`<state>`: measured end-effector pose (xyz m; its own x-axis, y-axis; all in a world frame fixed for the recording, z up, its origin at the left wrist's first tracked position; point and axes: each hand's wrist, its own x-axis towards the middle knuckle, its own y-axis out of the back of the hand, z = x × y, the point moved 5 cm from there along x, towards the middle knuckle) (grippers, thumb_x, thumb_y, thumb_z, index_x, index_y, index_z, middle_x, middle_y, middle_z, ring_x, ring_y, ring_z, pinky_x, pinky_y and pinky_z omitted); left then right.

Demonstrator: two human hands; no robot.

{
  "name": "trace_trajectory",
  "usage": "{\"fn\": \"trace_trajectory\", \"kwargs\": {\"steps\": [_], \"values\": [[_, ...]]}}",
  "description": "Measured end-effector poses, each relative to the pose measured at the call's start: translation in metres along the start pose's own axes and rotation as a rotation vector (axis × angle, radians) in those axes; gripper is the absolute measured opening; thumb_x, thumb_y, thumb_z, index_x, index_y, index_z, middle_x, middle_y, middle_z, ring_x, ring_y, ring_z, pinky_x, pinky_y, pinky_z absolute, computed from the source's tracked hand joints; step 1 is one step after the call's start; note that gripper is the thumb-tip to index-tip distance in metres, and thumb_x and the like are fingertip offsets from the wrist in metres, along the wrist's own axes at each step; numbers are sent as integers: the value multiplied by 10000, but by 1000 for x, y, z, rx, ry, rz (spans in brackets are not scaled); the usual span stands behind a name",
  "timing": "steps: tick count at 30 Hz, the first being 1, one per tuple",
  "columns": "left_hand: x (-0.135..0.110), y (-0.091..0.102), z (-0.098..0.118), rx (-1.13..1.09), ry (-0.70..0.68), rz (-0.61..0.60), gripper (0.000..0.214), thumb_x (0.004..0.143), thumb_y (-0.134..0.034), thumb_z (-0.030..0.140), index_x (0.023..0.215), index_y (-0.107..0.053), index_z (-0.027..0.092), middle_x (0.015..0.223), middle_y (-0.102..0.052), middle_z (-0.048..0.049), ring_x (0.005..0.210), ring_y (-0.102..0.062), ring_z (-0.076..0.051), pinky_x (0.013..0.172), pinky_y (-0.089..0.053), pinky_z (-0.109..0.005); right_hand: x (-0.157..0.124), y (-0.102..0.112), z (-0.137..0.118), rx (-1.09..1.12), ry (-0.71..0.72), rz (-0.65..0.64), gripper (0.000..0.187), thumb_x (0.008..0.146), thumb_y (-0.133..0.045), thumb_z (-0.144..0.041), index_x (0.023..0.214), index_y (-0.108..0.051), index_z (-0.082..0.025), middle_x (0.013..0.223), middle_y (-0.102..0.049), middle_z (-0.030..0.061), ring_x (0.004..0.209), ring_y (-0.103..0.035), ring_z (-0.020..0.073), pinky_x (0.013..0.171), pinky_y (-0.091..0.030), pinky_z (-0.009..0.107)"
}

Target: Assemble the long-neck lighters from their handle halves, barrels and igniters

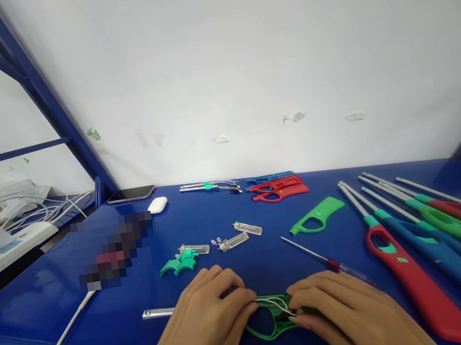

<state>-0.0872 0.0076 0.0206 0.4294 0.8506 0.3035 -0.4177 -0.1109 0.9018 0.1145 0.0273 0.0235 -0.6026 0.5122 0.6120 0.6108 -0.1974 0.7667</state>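
Both my hands rest on a green lighter handle shell (268, 324) lying near the front edge of the blue table (82, 315). My left hand (212, 311) has its fingers curled and pressed on the shell's left end, where a metal tube (157, 312) sticks out to the left. Fingers of my right hand (339, 307) are curled over the shell's right end, pinching thin white wires (275, 303). A screwdriver with a red-and-clear handle (325, 261) lies just beyond my right hand.
Several finished long lighters (420, 276) in red, blue and green lie at the right. A spare green shell (317, 215), red and blue shells (278, 187), clear fuel tanks (234, 241), green triggers (178, 262), a phone (131, 194), an earbud case (157, 204) and a white cable (60, 342) are spread about.
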Motion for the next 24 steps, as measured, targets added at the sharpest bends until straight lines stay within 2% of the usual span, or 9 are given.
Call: {"fn": "trace_trajectory", "kwargs": {"steps": [12,18,24], "values": [[-2,1,4,36,-64,34,259,1102,-457,130,1069,-689,241,1006,-676,-18,868,-611,-215,861,-523,-368,-1,0,-1,7,7,31,444,1167,-324,-398,965,-700,-275,926,-805,-65,796,-773,99,759,-581,217],[-3,1,8,104,-121,39,281,1113,-417,147,1059,-683,218,981,-697,-30,843,-615,-236,817,-525,-391,0,-2,1,11,5,65,419,1170,-327,-380,980,-688,-283,914,-798,-86,780,-766,93,742,-561,223],[-2,4,9,97,-83,40,228,1107,-466,167,1070,-682,230,1005,-692,-25,849,-624,-227,840,-522,-385,-1,0,0,11,-8,61,450,1170,-313,-401,961,-694,-285,910,-803,-80,778,-768,99,730,-548,232]]}}
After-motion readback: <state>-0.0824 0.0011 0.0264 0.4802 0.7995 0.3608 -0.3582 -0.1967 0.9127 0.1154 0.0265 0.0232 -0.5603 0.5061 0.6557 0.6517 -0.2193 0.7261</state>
